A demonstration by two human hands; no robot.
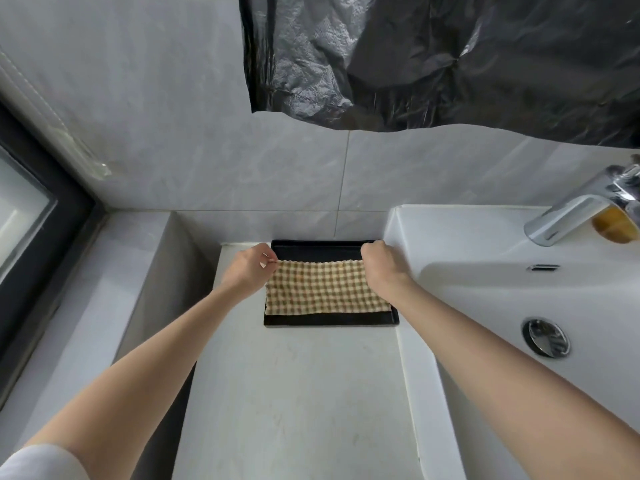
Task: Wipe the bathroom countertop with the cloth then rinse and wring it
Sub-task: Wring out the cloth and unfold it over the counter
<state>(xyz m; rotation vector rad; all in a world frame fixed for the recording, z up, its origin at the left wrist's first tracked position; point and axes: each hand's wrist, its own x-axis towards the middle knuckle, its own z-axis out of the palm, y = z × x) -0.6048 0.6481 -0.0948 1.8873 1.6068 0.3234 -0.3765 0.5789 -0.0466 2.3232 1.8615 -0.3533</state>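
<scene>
The checked cloth (325, 289) lay spread flat across a black tray (329, 320) at the centre of the frame, at the far end of the white countertop (298, 393). The left hand (247, 268) pinched the cloth's upper left corner between thumb and fingertips. The right hand (381, 263) was curled round its upper right corner, knuckles up. The cloth stretched between the two hands. A white basin (485, 289) sat just right of the tray, with a chrome tap (571, 213) at the upper right.
</scene>
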